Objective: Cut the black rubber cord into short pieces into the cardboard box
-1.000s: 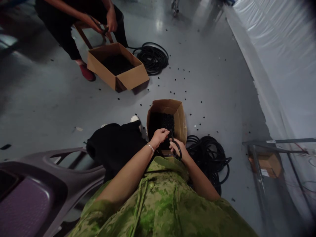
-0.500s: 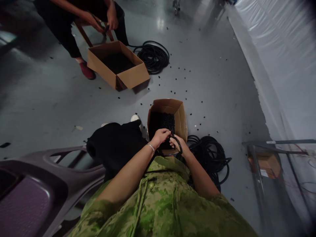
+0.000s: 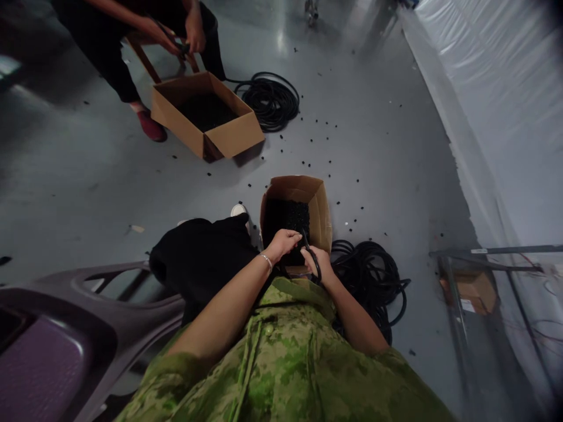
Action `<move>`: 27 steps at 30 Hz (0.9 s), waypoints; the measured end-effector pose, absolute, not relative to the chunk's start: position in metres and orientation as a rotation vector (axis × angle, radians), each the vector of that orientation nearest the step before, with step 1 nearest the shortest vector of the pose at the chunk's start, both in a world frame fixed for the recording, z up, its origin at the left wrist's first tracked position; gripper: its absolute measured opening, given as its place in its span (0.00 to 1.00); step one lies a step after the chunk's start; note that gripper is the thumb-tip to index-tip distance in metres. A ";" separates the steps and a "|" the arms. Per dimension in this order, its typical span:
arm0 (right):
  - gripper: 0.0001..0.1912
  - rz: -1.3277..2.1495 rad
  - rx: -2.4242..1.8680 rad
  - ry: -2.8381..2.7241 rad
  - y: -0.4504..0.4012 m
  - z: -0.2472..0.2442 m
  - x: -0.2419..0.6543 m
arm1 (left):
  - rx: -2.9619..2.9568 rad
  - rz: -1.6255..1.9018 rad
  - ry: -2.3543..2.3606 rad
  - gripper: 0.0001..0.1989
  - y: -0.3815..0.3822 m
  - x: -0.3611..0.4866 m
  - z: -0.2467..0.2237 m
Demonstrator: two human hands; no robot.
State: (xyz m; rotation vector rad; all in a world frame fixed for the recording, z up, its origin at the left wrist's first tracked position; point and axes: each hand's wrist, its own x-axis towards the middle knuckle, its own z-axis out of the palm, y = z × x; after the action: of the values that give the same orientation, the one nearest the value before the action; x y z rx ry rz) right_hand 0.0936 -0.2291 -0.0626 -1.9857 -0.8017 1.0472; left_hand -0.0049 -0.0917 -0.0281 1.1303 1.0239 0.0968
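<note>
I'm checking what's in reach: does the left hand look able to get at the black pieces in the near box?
Probably yes: the left hand is over the near box, whose top is open, and nothing visible blocks the black pieces just beyond its fingers.

We see green camo top [image 3: 281,357], brn boxes [image 3: 323,217], blk hoses [image 3: 373,275], purple seat [image 3: 41,369], red shoe [image 3: 152,126], gray floor [image 3: 373,146].

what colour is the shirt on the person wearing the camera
Green camouflage shirt, in lighter and darker patches; it shows best in the current head view.
</note>
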 end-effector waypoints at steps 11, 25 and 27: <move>0.24 0.990 -1.999 -0.833 -0.233 -0.065 0.088 | 1.039 0.145 1.113 0.10 -0.098 -0.003 -0.024; 0.25 1.083 -1.932 -0.873 -0.234 -0.073 0.106 | 1.168 0.082 0.968 0.09 -0.097 -0.006 -0.028; 0.24 1.037 -1.952 -0.901 -0.237 -0.073 0.104 | 1.152 0.083 0.984 0.10 -0.097 -0.005 -0.028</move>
State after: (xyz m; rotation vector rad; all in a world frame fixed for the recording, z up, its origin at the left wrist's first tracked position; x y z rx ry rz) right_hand 0.1037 -0.2374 -0.0728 -1.9515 -0.9006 1.0370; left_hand -0.0055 -0.0972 -0.0280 1.1517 0.9836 0.0834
